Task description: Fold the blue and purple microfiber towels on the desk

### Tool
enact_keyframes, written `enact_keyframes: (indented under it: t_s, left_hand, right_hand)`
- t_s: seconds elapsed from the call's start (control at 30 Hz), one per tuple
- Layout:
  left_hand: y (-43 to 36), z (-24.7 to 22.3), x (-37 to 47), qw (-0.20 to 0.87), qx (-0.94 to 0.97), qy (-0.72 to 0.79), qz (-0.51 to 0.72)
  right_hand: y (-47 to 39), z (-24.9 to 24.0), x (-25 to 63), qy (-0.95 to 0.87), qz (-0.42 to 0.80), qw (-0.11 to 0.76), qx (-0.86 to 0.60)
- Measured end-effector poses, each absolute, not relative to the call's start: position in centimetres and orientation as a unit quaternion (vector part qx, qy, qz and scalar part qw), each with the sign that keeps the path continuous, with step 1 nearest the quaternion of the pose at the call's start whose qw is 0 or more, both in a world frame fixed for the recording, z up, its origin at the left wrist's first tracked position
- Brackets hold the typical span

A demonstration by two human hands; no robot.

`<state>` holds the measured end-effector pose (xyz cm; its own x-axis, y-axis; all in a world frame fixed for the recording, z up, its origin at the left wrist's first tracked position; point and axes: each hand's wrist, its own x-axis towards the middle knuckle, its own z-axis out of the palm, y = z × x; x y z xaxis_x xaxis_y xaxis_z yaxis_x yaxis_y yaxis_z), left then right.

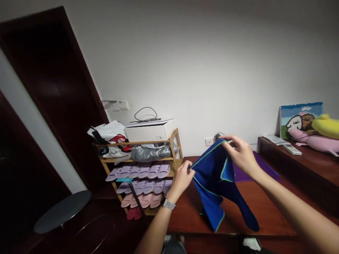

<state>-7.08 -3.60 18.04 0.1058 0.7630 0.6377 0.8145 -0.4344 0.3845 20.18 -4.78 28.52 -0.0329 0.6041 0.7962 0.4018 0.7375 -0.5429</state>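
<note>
My left hand (182, 179) and right hand (243, 155) pinch the blue cloth (208, 176) by its top edge, over the wooden table (267, 215). From the cloth, the purple mat (240, 174) lies at two o'clock, partly screened by my right arm (286, 197); the slipper rack (177, 165) stands at nine.

Blue cloth (210, 176): far side and inner folds hidden, 4 o'clock.
Left forearm (156, 225): cut off by bottom edge, 6 o'clock.
Right forearm (296, 203): cut off by frame, 4 o'clock.
Purple mat (265, 169): partly covered by cloth and right forearm, 4 o'clock.
Yellow plush (328, 127): cut off by edge, 3 o'clock.
White box (144, 133): printing too small to read, 9 o'clock.
Remote (292, 149): markings illegible, 3 o'clock.
Stool (62, 211): base lost in shadow, 8 o'clock.
</note>
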Motion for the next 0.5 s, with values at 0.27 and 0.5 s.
enact_keyframes:
  t_s: [0.27,0.5]
  left_hand:
    - [-2.0,16.6,-8.2,0.107,-0.681,-0.613,-0.386]
    - [-1.2,16.5,-12.3,0.096,-0.654,-0.605,-0.444]
  right_hand:
    - [-5.9,31.3,25.3,-0.722,-0.111,0.577,-0.367]
    - [-4.5,31.4,33.4,-0.702,-0.332,0.389,-0.495]
